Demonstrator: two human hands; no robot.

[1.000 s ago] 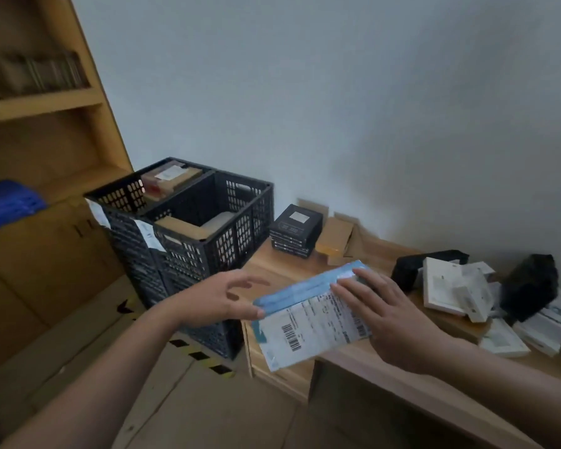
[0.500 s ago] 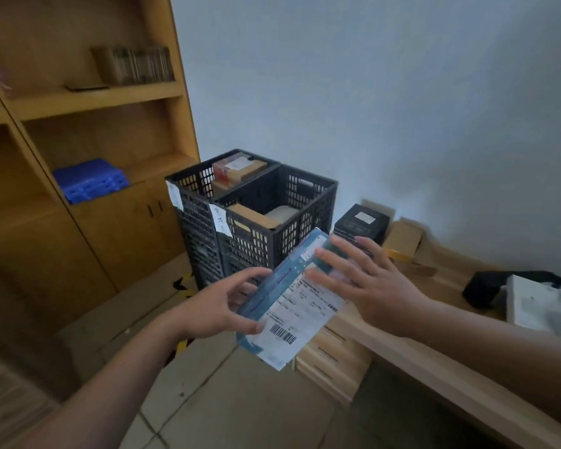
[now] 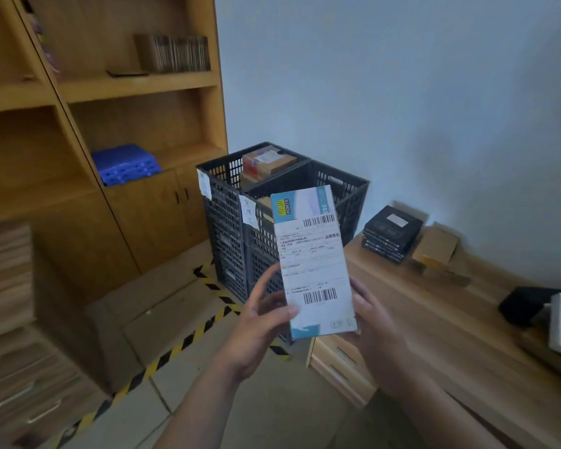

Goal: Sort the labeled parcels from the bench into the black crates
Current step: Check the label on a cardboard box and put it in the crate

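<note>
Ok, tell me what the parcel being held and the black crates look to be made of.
Parcel: likely thin printed cardboard with a matte white paper shipping label; flat faces, crisp edges and barcodes suggest it. Left hand and right hand hold it upright.
Black crates: apparently moulded plastic, dull finish; the perforated lattice walls and handle slots point to that.

I see both hands holding a flat labeled parcel [image 3: 314, 260] upright, label facing me: left hand [image 3: 259, 325] with thumb on its left edge, right hand [image 3: 374, 322] behind its right side. Beyond it stand the black crates [image 3: 230, 228]; the bench [image 3: 434, 319] runs right, carrying black boxes [image 3: 391, 233]
</note>
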